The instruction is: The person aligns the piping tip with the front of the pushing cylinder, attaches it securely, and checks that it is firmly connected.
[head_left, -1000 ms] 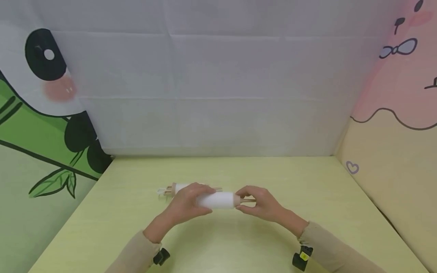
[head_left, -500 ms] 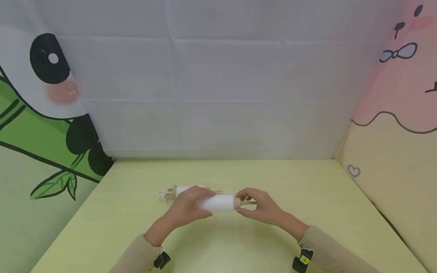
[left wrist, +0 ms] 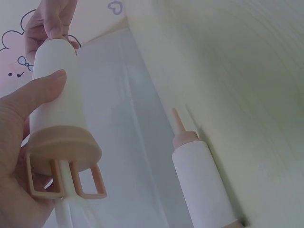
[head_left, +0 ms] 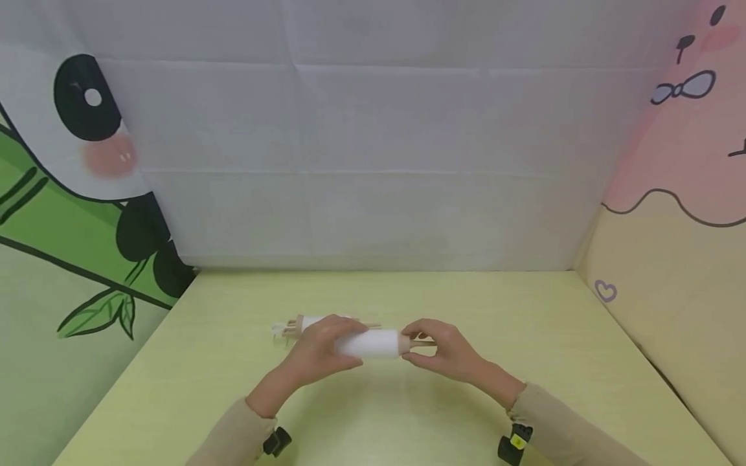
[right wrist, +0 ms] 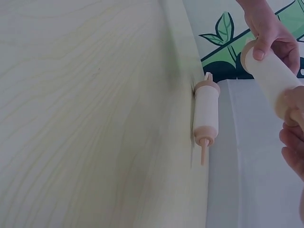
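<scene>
A white decorating syringe (head_left: 377, 343) with beige end caps is held level above the table. My left hand (head_left: 317, 351) grips its barrel, thumb and fingers on opposite sides. The left wrist view shows its beige finger loops (left wrist: 89, 195) and a pale plunger at the left end. My right hand (head_left: 447, 351) pinches the beige nozzle cap (head_left: 405, 343) at the right end, and the thin nozzle (head_left: 422, 343) passes between thumb and fingers. A second, similar syringe (right wrist: 206, 111) lies on the table behind, partly hidden by my left hand in the head view.
The pale yellow table (head_left: 495, 298) meets a white cloth backdrop (head_left: 379, 162). Side panels carry cartoon prints, with a panda and green leaf (head_left: 96, 315) on the left and a pink figure (head_left: 676, 149) on the right. Both wrists wear small black cameras.
The view shifts slightly as the head moves. Both hands keep their hold on the syringe, with little visible movement of the fingers; the second syringe stays put.
</scene>
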